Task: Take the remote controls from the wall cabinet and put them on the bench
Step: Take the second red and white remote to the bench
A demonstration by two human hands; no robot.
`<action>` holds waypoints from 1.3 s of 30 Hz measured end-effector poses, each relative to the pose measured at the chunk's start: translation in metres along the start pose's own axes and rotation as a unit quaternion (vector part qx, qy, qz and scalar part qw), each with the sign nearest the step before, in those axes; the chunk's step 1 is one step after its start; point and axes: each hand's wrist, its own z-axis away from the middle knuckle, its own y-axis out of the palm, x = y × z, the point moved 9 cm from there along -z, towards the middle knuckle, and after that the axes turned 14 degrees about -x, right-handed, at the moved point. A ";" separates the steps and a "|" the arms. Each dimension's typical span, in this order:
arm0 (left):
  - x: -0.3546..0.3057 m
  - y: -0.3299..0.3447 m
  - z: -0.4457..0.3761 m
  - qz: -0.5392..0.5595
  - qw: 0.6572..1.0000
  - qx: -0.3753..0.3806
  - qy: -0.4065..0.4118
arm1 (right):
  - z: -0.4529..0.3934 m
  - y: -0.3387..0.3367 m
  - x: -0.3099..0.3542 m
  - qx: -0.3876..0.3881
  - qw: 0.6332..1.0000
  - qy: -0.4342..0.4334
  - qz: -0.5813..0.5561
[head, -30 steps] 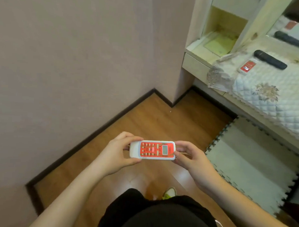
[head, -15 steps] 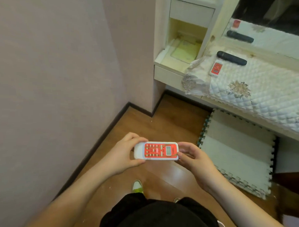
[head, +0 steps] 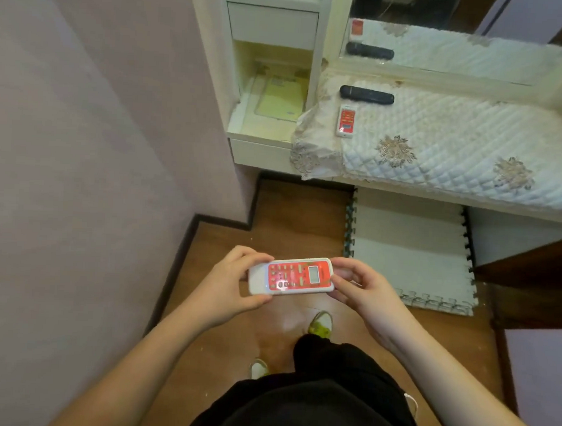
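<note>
Both hands are out in front at waist height with a red-and-white remote point(head: 291, 276) held sideways between them. Left hand point(head: 234, 286) pinches the white end, thumb under and fingers curled over the top edge. Right hand point(head: 363, 292) grips the other end by the little screen, fingers curled round it. Buttons face up.

Open wood floor point(head: 292, 213) under and ahead of the remote, with a wall point(head: 99, 140) close on the left and a foam mat point(head: 410, 250) off to the right of it. Shoes and black trousers show below the remote.

Further ahead of the remote is the bench point(head: 453, 140), covered with a white quilted cloth whose lace edge hangs over the front. Two remotes already lie on it near its left end: a small red one point(head: 346, 120) and a long black one point(head: 367, 95) just behind that, close but I can't tell if they touch. A mirror point(head: 442, 36) behind the bench reflects both. Left of the bench, a white cabinet point(head: 272, 83) with an open shelf and yellowish paper inside.
</note>
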 end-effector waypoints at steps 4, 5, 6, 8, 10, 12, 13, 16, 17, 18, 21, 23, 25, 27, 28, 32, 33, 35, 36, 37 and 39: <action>-0.010 0.016 -0.038 0.007 1.000 0.015 0.008 | -0.033 -0.018 0.006 -0.009 1.000 0.012 -0.017; -0.012 0.019 -0.047 0.003 1.000 0.015 0.011 | -0.041 -0.021 0.008 -0.007 1.000 0.013 -0.019; -0.014 0.022 -0.056 -0.003 1.000 0.016 0.010 | -0.049 -0.024 0.011 -0.008 1.000 0.015 -0.019; -0.018 0.028 -0.078 -0.010 1.000 0.018 0.001 | -0.069 -0.033 0.016 -0.016 0.999 0.021 -0.019; -0.025 0.035 -0.099 -0.017 1.000 0.022 -0.005 | -0.087 -0.041 0.023 -0.021 0.999 0.026 -0.019; -0.031 0.042 -0.119 -0.021 0.999 0.024 -0.008 | -0.103 -0.050 0.030 -0.018 0.999 0.026 -0.015; -0.035 0.045 -0.128 -0.024 0.999 0.024 -0.007 | -0.111 -0.055 0.034 -0.017 0.999 0.025 -0.014; -0.047 0.057 -0.156 -0.028 0.999 0.021 -0.008 | -0.136 -0.070 0.044 -0.017 0.999 0.028 -0.022; -0.051 0.060 -0.166 -0.026 0.999 0.018 -0.011 | -0.145 -0.074 0.047 -0.017 0.999 0.029 -0.025; -0.054 0.063 -0.175 -0.025 0.999 0.015 -0.013 | -0.153 -0.079 0.051 -0.018 0.999 0.030 -0.027; -0.064 0.071 -0.204 -0.017 1.000 0.013 -0.010 | -0.178 -0.092 0.066 -0.026 0.998 0.027 -0.045; -0.069 0.074 -0.223 -0.015 1.000 0.014 -0.007 | -0.194 -0.099 0.075 -0.031 0.998 0.021 -0.058; -0.071 0.074 -0.241 -0.010 1.000 0.019 -0.005 | -0.209 -0.102 0.082 -0.038 0.997 0.019 -0.059; -0.070 0.075 -0.257 -0.008 1.000 0.028 0.000 | -0.223 -0.102 0.087 -0.042 0.997 0.022 -0.060; -0.069 0.075 -0.264 -0.006 0.999 0.032 0.004 | -0.229 -0.100 0.090 -0.044 0.997 0.023 -0.062; -0.057 0.070 -0.295 0.004 0.999 0.042 0.013 | -0.256 -0.091 0.096 -0.064 0.995 0.039 -0.071; -0.053 0.067 -0.304 0.009 0.999 0.044 0.017 | -0.262 -0.087 0.099 -0.069 0.994 0.043 -0.071; -0.048 0.061 -0.324 0.019 0.998 0.049 0.031 | -0.274 -0.078 0.107 -0.074 0.994 0.050 -0.069; -0.044 0.058 -0.333 0.024 0.998 0.052 0.036 | -0.280 -0.073 0.111 -0.076 0.993 0.053 -0.068; -0.041 0.056 -0.342 0.026 0.997 0.055 0.040 | -0.285 -0.068 0.115 -0.077 0.993 0.055 -0.067; -0.036 0.052 -0.360 0.025 0.996 0.065 0.049 | -0.298 -0.059 0.125 -0.072 0.994 0.058 -0.057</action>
